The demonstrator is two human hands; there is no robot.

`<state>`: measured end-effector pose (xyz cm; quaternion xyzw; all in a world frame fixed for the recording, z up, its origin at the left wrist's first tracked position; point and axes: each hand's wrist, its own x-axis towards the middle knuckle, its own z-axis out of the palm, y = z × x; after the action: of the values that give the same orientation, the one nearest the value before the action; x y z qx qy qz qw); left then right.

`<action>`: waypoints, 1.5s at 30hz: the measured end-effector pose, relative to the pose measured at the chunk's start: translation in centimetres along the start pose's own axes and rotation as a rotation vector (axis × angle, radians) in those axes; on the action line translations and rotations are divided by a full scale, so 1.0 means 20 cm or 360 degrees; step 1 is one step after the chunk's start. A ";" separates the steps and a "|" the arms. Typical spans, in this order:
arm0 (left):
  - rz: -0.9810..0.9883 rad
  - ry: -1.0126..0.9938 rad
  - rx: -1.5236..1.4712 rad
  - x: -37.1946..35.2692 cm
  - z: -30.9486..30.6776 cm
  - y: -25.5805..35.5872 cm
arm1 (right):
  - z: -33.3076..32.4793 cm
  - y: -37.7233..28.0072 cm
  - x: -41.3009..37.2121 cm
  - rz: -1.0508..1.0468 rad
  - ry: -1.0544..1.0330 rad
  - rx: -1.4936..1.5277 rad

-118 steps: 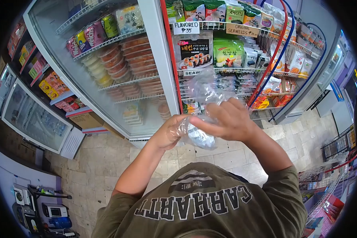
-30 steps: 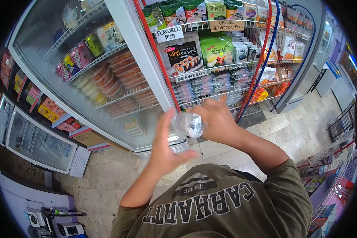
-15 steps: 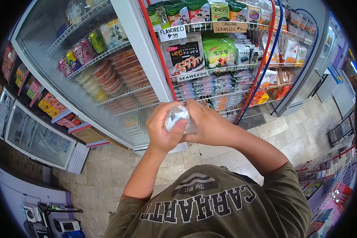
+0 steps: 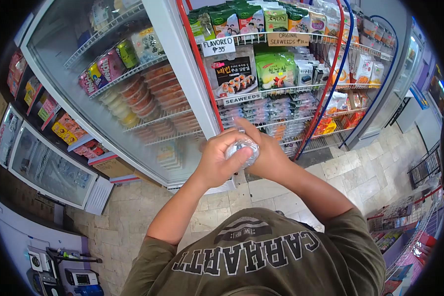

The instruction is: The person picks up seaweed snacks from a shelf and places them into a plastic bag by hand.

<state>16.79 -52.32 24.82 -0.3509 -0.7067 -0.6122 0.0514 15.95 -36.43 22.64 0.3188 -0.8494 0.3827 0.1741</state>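
A small white bundle in crinkled clear plastic (image 4: pixel 252 149) is held in front of my chest. What is inside the plastic cannot be made out. My left hand (image 4: pixel 217 159) is closed round the bundle from the left, its thumb lying across the top. From the right, my right hand (image 4: pixel 270 154) presses against the far side of the bundle, with its fingers reaching over toward the left hand. The undersides of both hands are hidden.
A glass-door fridge (image 4: pixel 182 89) with stacked tubs stands ahead on the left. Beside it is a wire rack (image 4: pixel 281 91) of seaweed packets. Snack shelves (image 4: pixel 66 127) line the far left, and wire racks (image 4: pixel 404 217) stand at right. Tiled floor (image 4: pixel 217 207) lies below.
Both hands and the bundle have shifted slightly right. My left thumb lies further over the bundle, and my right fingers have lifted and spread a little. The view has shifted slightly.
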 end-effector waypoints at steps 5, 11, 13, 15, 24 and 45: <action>-0.0233 -0.0153 -0.0651 0.04 -0.04 -0.02 | -0.06 -0.05 0.00 -0.0158 0.0205 -0.0010; -0.0414 -0.0499 -0.0590 0.04 -0.11 -0.12 | -0.10 -0.07 0.00 -0.0637 -0.0043 -0.0285; -0.0517 -0.0762 -0.0673 0.04 -0.12 -0.09 | -0.12 -0.12 0.00 -0.0706 -0.0364 -0.0480; -0.0526 -0.0786 -0.0640 0.04 -0.13 -0.08 | -0.12 -0.11 0.01 -0.0792 -0.0316 -0.0476; -0.0387 -0.0762 0.0266 0.02 -0.16 0.21 | -0.16 -0.12 0.05 -0.1506 0.0277 -0.0664; -0.0439 0.0202 -0.0556 0.06 0.08 -0.32 | -0.02 0.02 0.40 0.0351 0.0758 0.1413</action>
<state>12.83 -50.44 19.74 -0.2153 -0.6267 -0.7473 -0.0497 9.84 -39.09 27.00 0.1747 -0.5704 0.7845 0.1691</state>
